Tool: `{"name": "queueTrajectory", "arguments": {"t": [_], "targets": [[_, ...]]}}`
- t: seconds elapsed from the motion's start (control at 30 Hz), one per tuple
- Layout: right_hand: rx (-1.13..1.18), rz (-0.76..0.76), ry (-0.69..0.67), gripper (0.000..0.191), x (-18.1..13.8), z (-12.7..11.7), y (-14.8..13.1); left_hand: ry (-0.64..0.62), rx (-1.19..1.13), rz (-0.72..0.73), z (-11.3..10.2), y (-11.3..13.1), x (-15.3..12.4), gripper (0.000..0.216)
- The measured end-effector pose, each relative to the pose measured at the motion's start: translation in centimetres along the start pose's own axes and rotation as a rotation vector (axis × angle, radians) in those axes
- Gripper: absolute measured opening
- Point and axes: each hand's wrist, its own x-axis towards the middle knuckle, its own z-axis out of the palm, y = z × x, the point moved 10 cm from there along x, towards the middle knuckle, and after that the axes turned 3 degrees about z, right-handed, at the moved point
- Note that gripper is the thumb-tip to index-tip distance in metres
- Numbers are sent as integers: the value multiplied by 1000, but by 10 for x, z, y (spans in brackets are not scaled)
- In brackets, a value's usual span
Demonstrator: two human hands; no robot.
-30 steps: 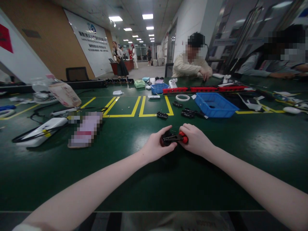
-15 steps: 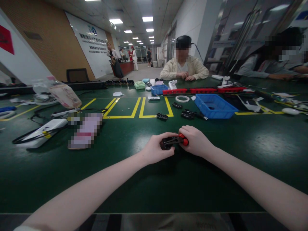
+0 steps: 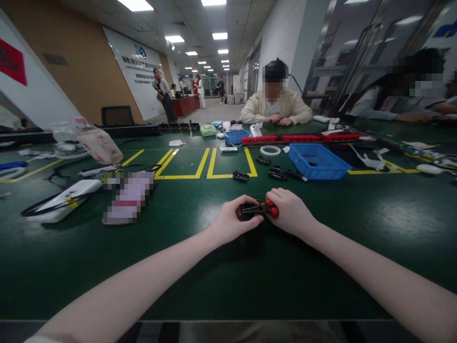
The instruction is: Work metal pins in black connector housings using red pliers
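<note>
My right hand is closed round the red handles of a pair of pliers. The dark jaws of the pliers point left and lie against a small black plastic part. Between thumb and fingers, my left hand grips that black part, whose far side is hidden by the fingers. Both hands are close together above the green table. Beyond them lie similar black parts, with several more further right.
A blue bin with something dark inside stands beyond my right hand. To the left are a phone, a white device with a cord and a tilted bottle. A person in a striped shirt sits opposite.
The camera view has tilted up slightly, so the scene sits a little lower. Both hands keep their hold on the pliers and the black part, with the pliers turned slightly.
</note>
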Motion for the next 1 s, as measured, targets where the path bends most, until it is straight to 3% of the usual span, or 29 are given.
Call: {"name": "queueTrajectory", "arguments": {"t": [0.37,0.67,1.0], "targets": [[2,31,-32,7,0,0,-2,134,145,72,-10,10,-4,14],[14,40,-51,10,0,0,-1,90,236,114,-10,14,-4,16],[42,47,-74,13,-1,0,-1,18,180,107,-3,9,-3,22]]}}
